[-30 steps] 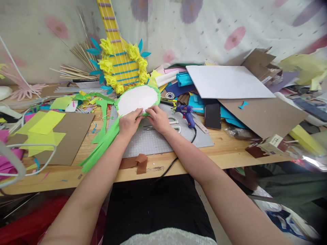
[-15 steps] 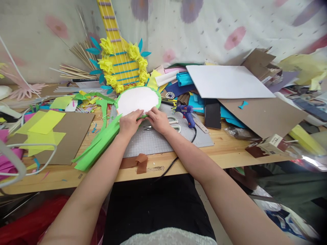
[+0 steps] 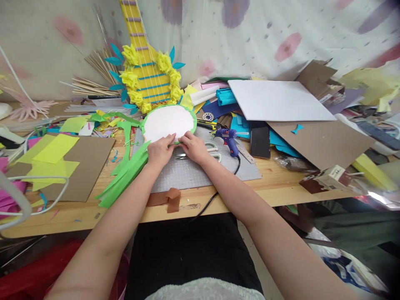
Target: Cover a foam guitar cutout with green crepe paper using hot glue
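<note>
Pinching its near green rim, left hand and right hand hold a white oval panel, probably light and stiff

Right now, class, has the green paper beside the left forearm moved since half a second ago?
Yes: the loose end of the green paper has swung slightly right, away from the brown cardboard on the left.

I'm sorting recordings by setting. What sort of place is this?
Probably a craft workspace, judging by the glue gun, the scissors and the gridded cutting mat on the wooden table.
</note>
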`<control>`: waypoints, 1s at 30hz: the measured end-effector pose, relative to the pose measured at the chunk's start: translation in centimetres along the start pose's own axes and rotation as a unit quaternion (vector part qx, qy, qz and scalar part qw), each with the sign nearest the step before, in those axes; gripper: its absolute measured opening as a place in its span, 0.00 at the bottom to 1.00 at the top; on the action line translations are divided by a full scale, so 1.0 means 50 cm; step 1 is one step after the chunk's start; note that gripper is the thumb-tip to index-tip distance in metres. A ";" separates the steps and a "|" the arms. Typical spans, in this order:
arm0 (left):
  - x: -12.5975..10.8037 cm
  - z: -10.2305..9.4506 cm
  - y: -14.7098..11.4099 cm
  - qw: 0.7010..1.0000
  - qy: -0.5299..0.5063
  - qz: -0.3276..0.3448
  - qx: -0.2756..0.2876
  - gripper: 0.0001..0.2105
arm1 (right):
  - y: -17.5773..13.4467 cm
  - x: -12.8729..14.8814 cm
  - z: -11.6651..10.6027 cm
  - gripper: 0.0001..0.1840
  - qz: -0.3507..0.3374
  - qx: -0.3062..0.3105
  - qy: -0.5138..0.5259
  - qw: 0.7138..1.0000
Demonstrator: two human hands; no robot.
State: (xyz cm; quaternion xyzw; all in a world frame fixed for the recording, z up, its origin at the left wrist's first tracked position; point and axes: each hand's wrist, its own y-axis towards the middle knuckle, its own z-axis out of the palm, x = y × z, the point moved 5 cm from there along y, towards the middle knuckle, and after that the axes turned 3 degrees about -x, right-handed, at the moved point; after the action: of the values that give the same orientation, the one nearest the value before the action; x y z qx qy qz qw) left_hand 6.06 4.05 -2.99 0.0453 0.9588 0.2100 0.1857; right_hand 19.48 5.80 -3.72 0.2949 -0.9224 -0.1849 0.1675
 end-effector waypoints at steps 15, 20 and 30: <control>-0.005 0.006 -0.003 0.999 -0.016 0.037 -0.002 0.19 | -0.009 -0.039 -0.129 0.14 0.024 -0.088 0.100 0.991; -0.009 -0.002 -0.007 0.998 -0.039 0.057 0.007 0.26 | -0.098 -0.148 -0.280 0.25 0.181 -0.265 0.103 0.941; -0.011 -0.008 -0.008 0.993 -0.043 0.109 0.008 0.26 | -0.185 -0.277 -0.146 0.33 0.260 -0.150 0.093 0.949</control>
State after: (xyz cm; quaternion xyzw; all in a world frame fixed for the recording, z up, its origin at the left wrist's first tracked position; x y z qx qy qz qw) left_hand 6.43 3.46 -2.62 0.1600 0.9410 0.2190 0.2022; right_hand 37.68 5.40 -4.17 0.0324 -0.9090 -0.2435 0.3368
